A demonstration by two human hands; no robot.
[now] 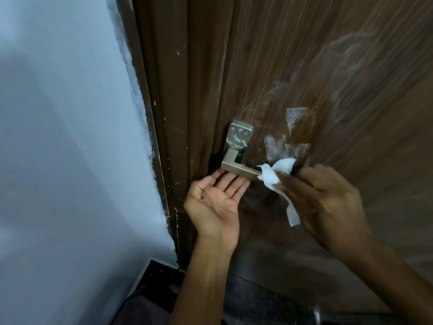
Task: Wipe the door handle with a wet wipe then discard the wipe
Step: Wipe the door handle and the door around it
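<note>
A metal lever door handle (236,166) juts from a brown wooden door (304,66), below its square metal plate (240,136). My right hand (325,202) grips a white wet wipe (277,175) and presses it around the free end of the lever; a strip of the wipe hangs down. My left hand (215,198) is palm up, fingers spread, its fingertips touching the underside of the lever near the bend. It holds nothing.
The dark door frame (173,113) runs down the left of the door, against a pale blue wall (70,137). Patches of whitish tape residue (287,146) mark the door right of the handle. Dark floor (257,301) lies below.
</note>
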